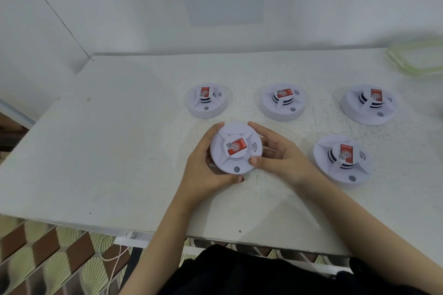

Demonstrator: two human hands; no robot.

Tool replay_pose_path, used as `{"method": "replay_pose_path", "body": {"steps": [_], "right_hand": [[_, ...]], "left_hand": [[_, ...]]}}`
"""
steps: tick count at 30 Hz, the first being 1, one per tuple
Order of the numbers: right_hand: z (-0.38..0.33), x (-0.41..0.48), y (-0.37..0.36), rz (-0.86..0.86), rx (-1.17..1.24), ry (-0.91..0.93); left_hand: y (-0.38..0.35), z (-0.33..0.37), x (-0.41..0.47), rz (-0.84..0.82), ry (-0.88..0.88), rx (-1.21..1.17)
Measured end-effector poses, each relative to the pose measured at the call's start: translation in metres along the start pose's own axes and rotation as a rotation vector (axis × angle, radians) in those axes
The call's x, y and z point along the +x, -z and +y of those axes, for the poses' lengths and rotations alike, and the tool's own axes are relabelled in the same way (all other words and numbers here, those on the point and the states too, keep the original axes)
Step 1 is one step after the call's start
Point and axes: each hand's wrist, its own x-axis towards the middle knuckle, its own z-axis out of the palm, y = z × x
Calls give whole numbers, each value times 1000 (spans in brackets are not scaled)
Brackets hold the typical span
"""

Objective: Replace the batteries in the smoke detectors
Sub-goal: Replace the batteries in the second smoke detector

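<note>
Near the middle of the white surface (96,151), the left hand (203,170) and the right hand (280,153) grip the held detector (236,147) from opposite sides. Their fingers curl round its rim, and its red-labelled face is turned up. Behind it, in a row, stand the far-left detector (207,100), the far-middle detector (284,102) and the far-right detector (369,104). The near-right detector (342,159) sits near the right wrist. A blurred green-rimmed lid (417,60) lies at the far right edge.

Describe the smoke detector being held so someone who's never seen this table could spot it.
On the white table lie five white smoke detectors: three in a back row, two nearer the person. The held detector is the left one of the near pair. Only it is gripped by the left hand and right hand; the other four sit untouched.
</note>
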Motion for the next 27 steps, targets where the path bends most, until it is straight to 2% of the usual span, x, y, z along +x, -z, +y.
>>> {"method": "replay_pose_path", "body": {"steps": [14, 27], "right_hand": [[1, -1, 0, 10, 22, -2], [1, -5, -8, 50, -75, 72]], "left_hand": [[0, -3, 2, -12, -20, 18], [1, -4, 1, 13, -17, 20]]}}
